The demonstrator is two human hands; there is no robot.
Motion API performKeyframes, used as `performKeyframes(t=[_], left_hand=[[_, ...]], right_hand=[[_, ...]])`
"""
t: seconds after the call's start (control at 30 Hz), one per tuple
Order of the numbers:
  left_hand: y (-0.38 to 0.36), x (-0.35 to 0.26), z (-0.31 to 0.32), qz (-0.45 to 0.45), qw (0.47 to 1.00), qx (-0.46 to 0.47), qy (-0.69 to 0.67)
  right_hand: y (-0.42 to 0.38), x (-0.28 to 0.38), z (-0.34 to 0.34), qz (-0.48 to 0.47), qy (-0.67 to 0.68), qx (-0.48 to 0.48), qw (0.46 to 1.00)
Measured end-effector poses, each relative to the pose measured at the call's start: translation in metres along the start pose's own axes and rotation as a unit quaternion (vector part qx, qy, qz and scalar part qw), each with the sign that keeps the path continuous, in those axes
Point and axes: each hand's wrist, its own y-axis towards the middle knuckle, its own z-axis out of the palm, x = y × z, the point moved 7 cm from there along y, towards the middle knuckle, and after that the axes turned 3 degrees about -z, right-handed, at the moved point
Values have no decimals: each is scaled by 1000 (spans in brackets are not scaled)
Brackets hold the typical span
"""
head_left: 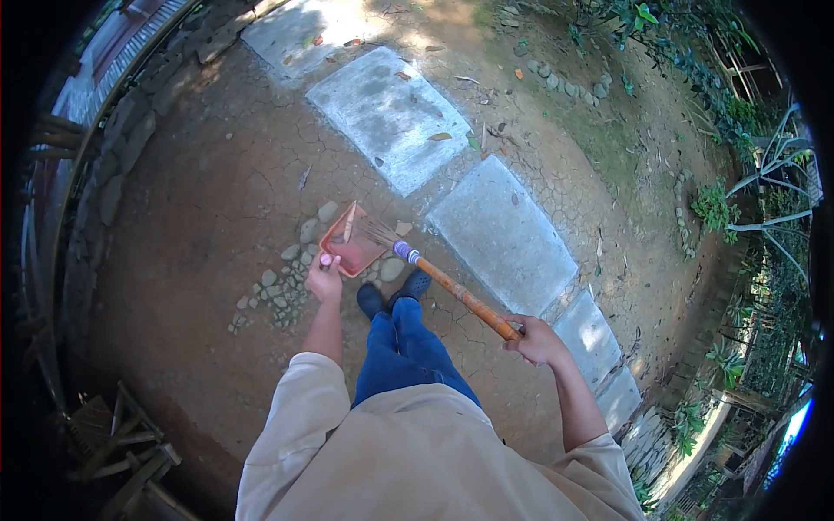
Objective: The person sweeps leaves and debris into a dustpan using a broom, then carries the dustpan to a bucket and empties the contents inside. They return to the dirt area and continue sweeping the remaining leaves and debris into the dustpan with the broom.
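My left hand (325, 280) is closed around the handle of a red dustpan (358, 252), held out in front of my feet. A dry brown leaf (349, 223) lies in the pan. My right hand (536, 340) grips the end of a broom (469, 300) with an orange-brown wooden handle and purple and white binding. Its thin bristles (379, 231) point to the left and overlap the pan's right edge in this view.
Pale stones (282, 291) are scattered on the cracked dirt around the dustpan. Concrete slabs (504, 234) run diagonally past on the right, with a fallen leaf (440, 136) on one. Wooden pieces (130, 451) stand at lower left; plants (717, 208) line the right.
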Motion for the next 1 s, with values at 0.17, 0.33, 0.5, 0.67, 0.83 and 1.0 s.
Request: performKeyframes(t=[0.17, 0.33, 0.5, 0.67, 0.83, 1.0], left_hand=[[0, 8, -1, -9, 999, 16, -38], [-4, 0, -3, -6, 1000, 29, -1], [-4, 8, 1, -10, 999, 35, 2], [-2, 10, 1, -29, 999, 24, -11], [8, 22, 9, -25, 999, 12, -37], [11, 4, -5, -9, 997, 6, -79]], right_hand=[[-7, 24, -7, -12, -67, -40, 997], [16, 49, -16, -75, -173, -94, 978], [57, 61, -10, -110, -202, -96, 968], [52, 79, -11, -110, -215, -9, 970], [11, 89, -35, -107, -245, -30, 963], [-17, 102, -57, -101, -242, -63, 963]])
